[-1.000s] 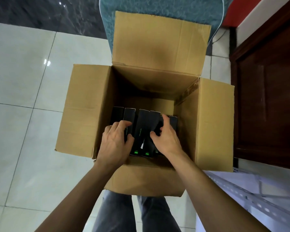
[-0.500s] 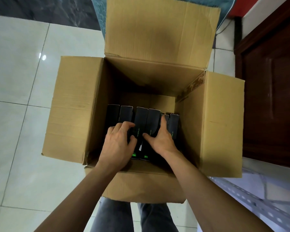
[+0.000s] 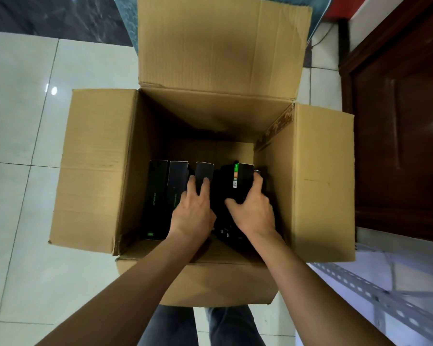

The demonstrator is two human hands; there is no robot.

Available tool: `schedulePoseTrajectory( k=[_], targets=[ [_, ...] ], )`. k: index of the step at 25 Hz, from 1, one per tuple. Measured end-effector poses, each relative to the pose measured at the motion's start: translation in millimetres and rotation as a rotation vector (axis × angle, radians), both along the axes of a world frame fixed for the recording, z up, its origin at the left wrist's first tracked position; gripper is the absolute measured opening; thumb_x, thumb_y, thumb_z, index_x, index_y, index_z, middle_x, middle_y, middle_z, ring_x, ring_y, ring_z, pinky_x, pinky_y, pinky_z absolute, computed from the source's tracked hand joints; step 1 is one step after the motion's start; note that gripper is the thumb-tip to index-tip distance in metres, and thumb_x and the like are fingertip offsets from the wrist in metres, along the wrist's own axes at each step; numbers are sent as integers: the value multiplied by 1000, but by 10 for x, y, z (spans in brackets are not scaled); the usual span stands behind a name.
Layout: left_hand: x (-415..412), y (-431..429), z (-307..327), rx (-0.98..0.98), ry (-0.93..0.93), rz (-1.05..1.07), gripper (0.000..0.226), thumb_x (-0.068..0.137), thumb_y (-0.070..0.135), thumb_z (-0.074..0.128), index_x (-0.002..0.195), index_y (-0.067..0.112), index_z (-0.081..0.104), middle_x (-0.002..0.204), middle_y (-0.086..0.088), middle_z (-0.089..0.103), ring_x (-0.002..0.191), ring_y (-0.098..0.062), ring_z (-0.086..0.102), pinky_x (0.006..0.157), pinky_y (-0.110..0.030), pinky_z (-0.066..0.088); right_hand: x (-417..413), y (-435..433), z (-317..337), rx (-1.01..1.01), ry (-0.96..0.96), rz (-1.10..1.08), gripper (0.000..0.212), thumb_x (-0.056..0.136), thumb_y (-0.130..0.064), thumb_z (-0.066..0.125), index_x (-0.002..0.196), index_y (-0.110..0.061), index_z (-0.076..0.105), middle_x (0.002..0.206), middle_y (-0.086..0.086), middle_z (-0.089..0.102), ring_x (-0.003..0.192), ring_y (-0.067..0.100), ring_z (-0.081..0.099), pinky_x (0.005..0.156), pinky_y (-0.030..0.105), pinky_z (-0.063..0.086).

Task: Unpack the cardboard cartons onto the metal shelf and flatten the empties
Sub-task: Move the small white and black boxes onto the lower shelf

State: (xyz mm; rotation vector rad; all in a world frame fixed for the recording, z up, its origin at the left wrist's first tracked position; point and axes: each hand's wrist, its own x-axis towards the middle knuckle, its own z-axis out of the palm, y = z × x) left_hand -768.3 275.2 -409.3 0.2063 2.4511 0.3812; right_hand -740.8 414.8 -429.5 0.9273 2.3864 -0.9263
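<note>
An open brown cardboard carton [image 3: 95, 171] stands on the floor below me, all its flaps folded outward. Several slim black boxes with small green marks stand in a row inside. My left hand [image 3: 194, 211] grips one black box [image 3: 204, 171] near the middle of the row, fingers over its top end. My right hand [image 3: 254, 208] grips another black box [image 3: 244, 176] with a green and orange label on its side, thumb on the left face and fingers on the right. Two more black boxes [image 3: 158, 196] stand untouched at the left.
White floor tiles [image 3: 18, 121] surround the carton. A grey perforated metal shelf [image 3: 375, 290] lies at the lower right. A dark wooden door [image 3: 405, 136] fills the right side. A teal mat [image 3: 125, 26] lies behind the carton's far flap. My trouser legs show below.
Both hands have reached deeper and spread apart; each now holds a separate box, and the right-hand box has tilted up, showing its labelled side. The view moved closer to the carton.
</note>
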Motion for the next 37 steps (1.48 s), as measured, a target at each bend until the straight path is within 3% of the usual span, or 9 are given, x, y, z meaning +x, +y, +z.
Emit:
schedulePoseTrajectory(
  k=[3,8,11,15,21,29,34,37],
  targets=[
    [43,56,-81,-87,-11,-38,96,94,29,67,158,26,-5,165,-16,1,144,-34,35,102,-40,50,57,42,12,122,-23,71,101,89,-38,71,158,-28,-2,133,14,55,112,34,63,85,43,55],
    [106,89,-190,-87,-47,-40,111,91,22,71,153,41,-19,154,-22,24,128,-34,51,92,-41,56,74,6,-14,139,-61,131,107,92,-36,68,157,-33,-16,137,16,49,112,34,62,87,45,56],
    [98,81,-213,-87,-87,-22,104,93,19,68,153,49,-12,157,-23,14,128,-36,51,92,-42,57,51,-19,-30,147,-128,168,113,92,-30,70,154,-39,-24,140,18,48,115,36,62,91,49,55],
    [94,49,-195,-68,-100,-8,92,91,17,70,155,43,9,157,-19,12,133,-38,46,97,-42,55,56,9,18,146,-147,173,114,94,-27,68,152,-40,-29,138,18,51,113,35,63,92,48,54],
    [93,-32,-35,60,-65,31,88,87,14,73,150,43,20,156,-15,16,134,-38,43,98,-43,52,93,85,246,162,-34,150,112,92,-32,70,156,-35,-22,132,13,58,108,31,67,88,45,58],
    [54,-155,639,135,122,66,80,87,19,70,149,42,25,154,-7,13,138,-35,32,103,-42,47,120,109,791,202,135,113,86,88,-41,72,150,-25,15,127,7,66,102,25,71,79,35,59],
    [8,-168,1057,148,156,68,78,87,21,71,149,40,28,154,-9,18,138,-37,34,102,-44,48,171,137,1170,195,154,79,80,90,-44,70,149,-23,20,127,4,65,103,24,69,79,33,53],
    [-20,-138,1312,156,196,49,77,85,21,71,148,40,29,153,-9,19,136,-37,35,94,-41,51,243,140,1417,178,202,48,79,89,-47,70,148,-26,21,127,1,64,101,21,69,78,30,55]
  ],
)
